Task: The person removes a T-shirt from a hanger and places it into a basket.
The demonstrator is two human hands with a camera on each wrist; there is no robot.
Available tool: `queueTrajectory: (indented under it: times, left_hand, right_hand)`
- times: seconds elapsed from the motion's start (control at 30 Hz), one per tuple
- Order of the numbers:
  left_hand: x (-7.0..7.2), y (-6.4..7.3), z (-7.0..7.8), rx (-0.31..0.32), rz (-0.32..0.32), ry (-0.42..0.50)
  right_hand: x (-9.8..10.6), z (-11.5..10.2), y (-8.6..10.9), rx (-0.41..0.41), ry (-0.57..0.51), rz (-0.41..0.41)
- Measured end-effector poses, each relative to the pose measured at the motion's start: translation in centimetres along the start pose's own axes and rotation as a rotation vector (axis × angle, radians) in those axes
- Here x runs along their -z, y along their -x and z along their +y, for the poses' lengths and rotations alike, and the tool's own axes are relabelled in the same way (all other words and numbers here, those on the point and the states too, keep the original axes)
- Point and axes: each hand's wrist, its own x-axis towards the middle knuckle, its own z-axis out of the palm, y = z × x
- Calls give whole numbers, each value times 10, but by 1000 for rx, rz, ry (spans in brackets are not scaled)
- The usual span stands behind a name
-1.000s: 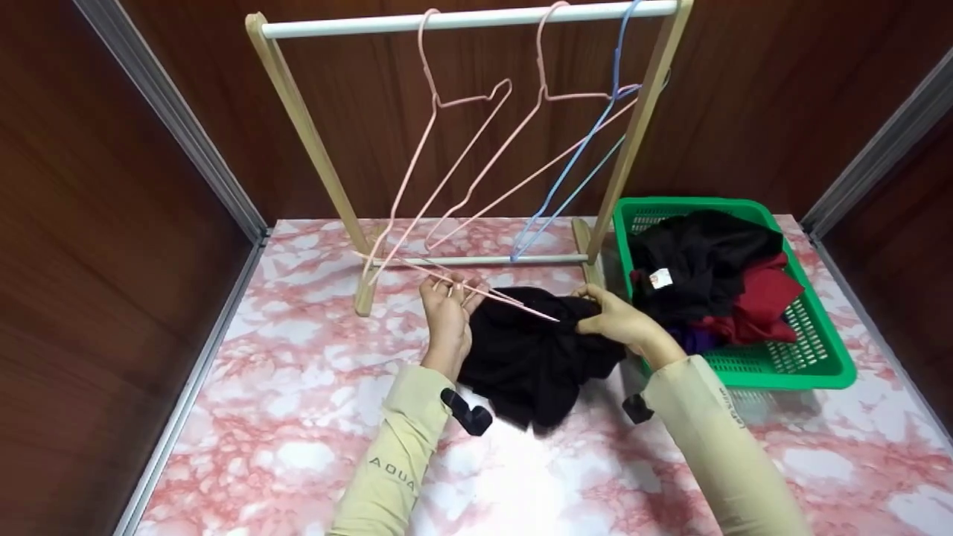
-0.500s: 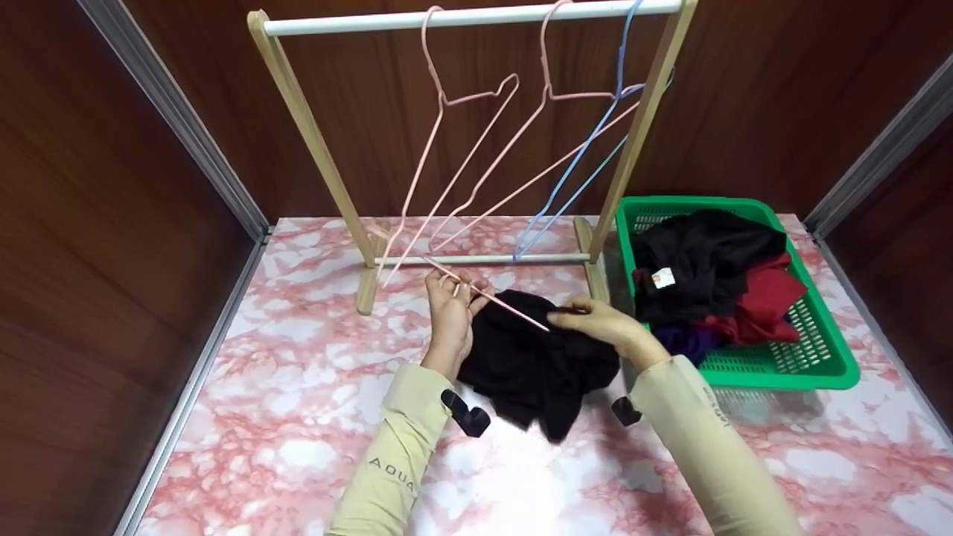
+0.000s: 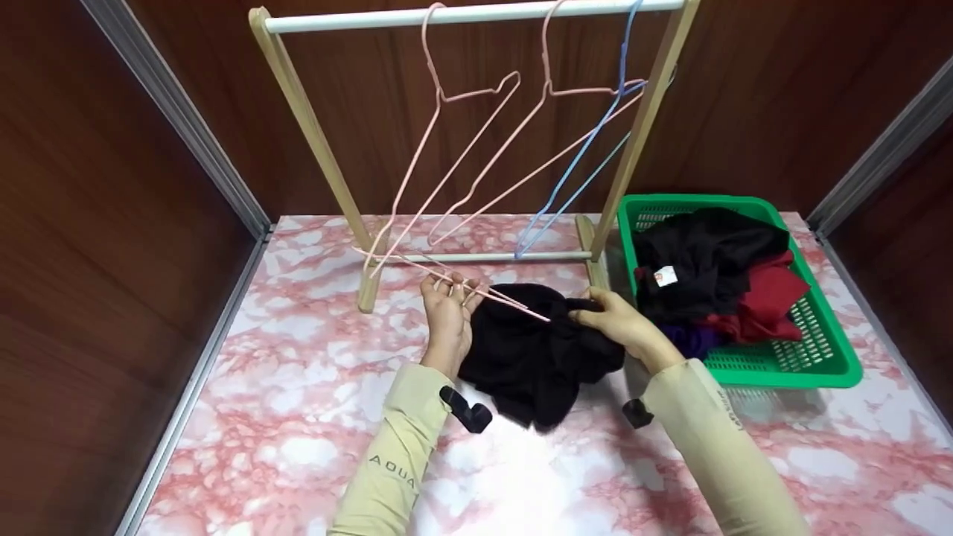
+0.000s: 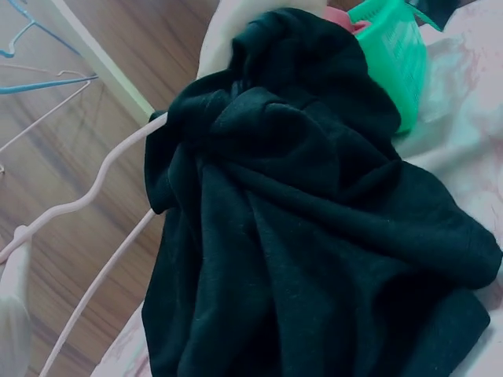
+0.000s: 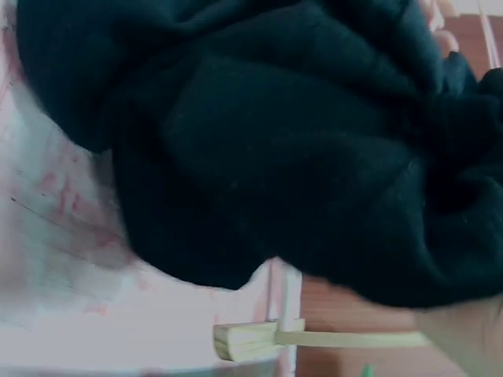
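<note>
My left hand (image 3: 449,327) holds a thin pink hanger (image 3: 510,299), its fingers curled around the wire. The hanger's right end reaches over a black garment (image 3: 521,365); in the left wrist view the hanger's wire (image 4: 98,177) runs in under the folds of the black cloth (image 4: 267,204). On the garment's upper right, my right hand (image 3: 625,324) pinches the edge between thumb and fingers. Loose folds hang down below it. The right wrist view is mostly filled by the dark cloth (image 5: 251,157), which hides the right fingertips.
Behind the hands stands a wooden rack with a white bar (image 3: 357,20). Two pink hangers (image 3: 406,175) and a blue hanger (image 3: 573,160) hang from it. A green basket (image 3: 834,335) on the right holds black, red and purple clothes (image 3: 707,253).
My right hand moved left toward the hanger's end, then back right with the garment's edge. The hanger in my left hand tipped briefly and turned back. The left hand stays in place.
</note>
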Motion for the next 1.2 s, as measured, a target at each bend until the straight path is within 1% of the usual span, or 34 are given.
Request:
queueTrajectory:
  times: [0.1, 0.17, 0.23, 0.3, 0.47, 0.53, 0.63, 0.7, 0.8, 0.9, 1.0, 1.1, 1.2]
  left_hand:
    - [0, -1, 1, 25, 21, 26]
    - [1, -2, 2, 36, 24, 28]
    - [2, -3, 3, 50, 21, 23]
    - [4, -3, 4, 65, 6, 5]
    - [4, -3, 7, 121, -67, -49]
    - [4, -3, 8, 125, -69, -49]
    - [3, -3, 10, 112, -31, -40]
    - [3, -4, 10, 106, -2, -36]
    - [1, -3, 10, 111, 10, -45]
    - [0, -1, 9, 118, 6, -51]
    - [0, 0, 9, 128, 1, -57]
    - [0, 2, 8, 145, -15, -74]
    - [0, 3, 7, 166, -56, -106]
  right_hand:
    - [-1, 4, 0, 80, -87, -4]
    - [-2, 5, 0, 113, -149, -4]
    - [-5, 5, -1, 136, -183, 2]
    - [-8, 5, -2, 140, -202, 13]
    - [-12, 3, -3, 113, -215, 10]
    - [-13, 3, -2, 99, -227, -22]
    - [-13, 3, -1, 88, -225, -83]
    - [-13, 4, 0, 97, -186, -115]
    - [-14, 5, 1, 164, -55, -123]
    - [-17, 5, 0, 241, 97, -82]
    - [-22, 3, -2, 291, 196, -23]
    - [-27, 0, -3, 305, 238, 36]
    - [-30, -3, -5, 293, 264, 92]
